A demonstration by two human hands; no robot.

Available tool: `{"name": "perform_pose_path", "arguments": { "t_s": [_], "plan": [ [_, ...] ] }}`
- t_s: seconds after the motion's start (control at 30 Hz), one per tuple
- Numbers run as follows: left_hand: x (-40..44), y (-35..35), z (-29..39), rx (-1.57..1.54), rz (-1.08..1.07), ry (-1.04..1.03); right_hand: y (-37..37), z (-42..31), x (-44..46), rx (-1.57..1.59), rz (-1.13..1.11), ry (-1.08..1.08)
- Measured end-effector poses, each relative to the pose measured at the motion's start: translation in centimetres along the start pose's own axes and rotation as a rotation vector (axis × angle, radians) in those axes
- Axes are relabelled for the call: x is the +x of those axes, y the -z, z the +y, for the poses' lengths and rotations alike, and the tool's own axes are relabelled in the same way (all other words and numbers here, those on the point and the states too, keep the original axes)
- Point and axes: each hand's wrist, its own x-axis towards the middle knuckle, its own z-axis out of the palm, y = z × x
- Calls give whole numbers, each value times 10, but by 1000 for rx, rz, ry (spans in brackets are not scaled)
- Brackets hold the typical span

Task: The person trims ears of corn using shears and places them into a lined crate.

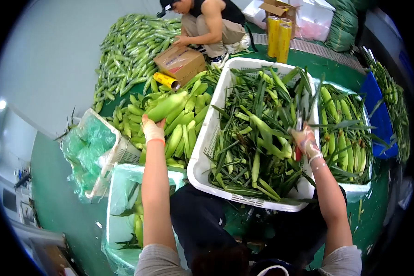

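Note:
My left hand (152, 129), in a pale glove, is wrapped round the base of a green corn ear (165, 106), above a pile of trimmed corn (174, 138). My right hand (305, 140), also gloved, grips a knife (299, 148) with a red handle, its blade pointing up, at the right side of a white basket (198, 156). Cut leaves and husk pieces (257, 133) fill that basket. To its right, untrimmed corn (342, 142) lies in another white crate (361, 187).
A co-worker (211, 23) crouches behind a cardboard box (180, 63) beside a heap of wrapped corn (133, 46). Yellow film rolls (284, 43) stand at the back. A crate with green plastic (89, 142) and a lined crate (124, 202) are at left.

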Motion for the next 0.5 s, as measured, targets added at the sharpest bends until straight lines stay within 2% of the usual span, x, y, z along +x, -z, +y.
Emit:
{"name": "perform_pose_path", "arguments": {
  "t_s": [0.07,0.1,0.2,0.23,0.27,0.3,0.33,0.4,0.47,0.5],
  "plan": [
    [34,15,-13,-136,115,-74,16,-38,-25,-142,-343,-102],
    [32,19,-22,-51,71,-233,11,-40,-37,-230,-334,-11],
    [92,35,-27,-495,98,158,-7,-26,-60,-430,-271,220],
    [95,43,-23,-611,-195,151,-8,-33,-59,-454,-275,237],
    [99,60,-12,-759,-396,282,-7,-40,-63,-406,-281,214],
    [85,70,13,-634,-517,277,-7,-43,-70,-376,-314,196],
    [68,81,40,-506,-639,255,-20,-18,-64,-313,-222,326],
    [31,126,89,44,-612,24,-18,-36,-66,-353,-253,198],
    [-23,190,129,406,-473,-41,-32,81,-28,223,-197,216],
    [-45,237,131,510,-359,9,-15,60,-39,384,-418,-39]
  ]
}}
